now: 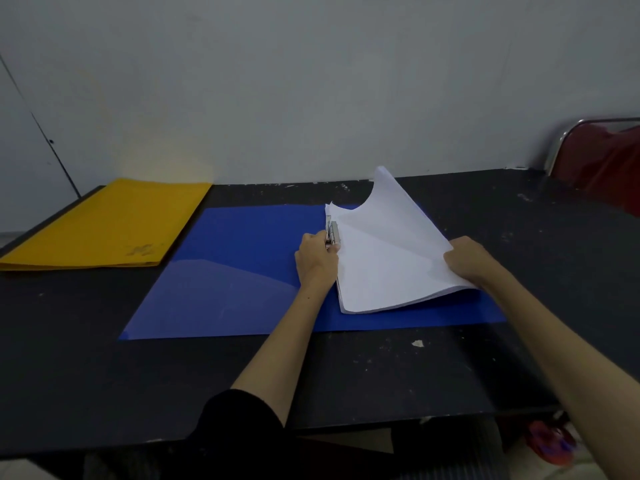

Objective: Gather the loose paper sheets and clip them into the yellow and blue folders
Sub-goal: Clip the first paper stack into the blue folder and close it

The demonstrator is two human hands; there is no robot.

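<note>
**Midway: sheets going under the blue folder's clip**

Now the paper stack [391, 258] lies on the right half of the blue folder [235, 271], which is spread open and flat near the middle of the tabletop [104, 375], closer to the back edge than the front. The stack's left edge sits at the metal clip [333, 233] along the folder's spine. Far corner of the sheets curls up off the folder; near corner lies flat.

Left hand [317, 259] is at the clip, fingers curled on its near end — pinching or pressing the lever, by the look of it. Whether the clip is raised or already down on the paper I cannot tell. Right hand [467, 259] grips the stack's right edge, thumb on top, fingers under, lifting that side a little.

Yellow folder [104, 226] lies closed at the back left corner of the tabletop, well apart from the blue one. Its contents are hidden, so whether it is filled cannot be told.

Judgement: no loose sheets show elsewhere on the tabletop, so gathering looks done. Left to do, as far as can be seen: seat and clamp this stack, close the blue cover.

Beyond: grey wall behind; red chair [602, 157] at the back right corner.
</note>
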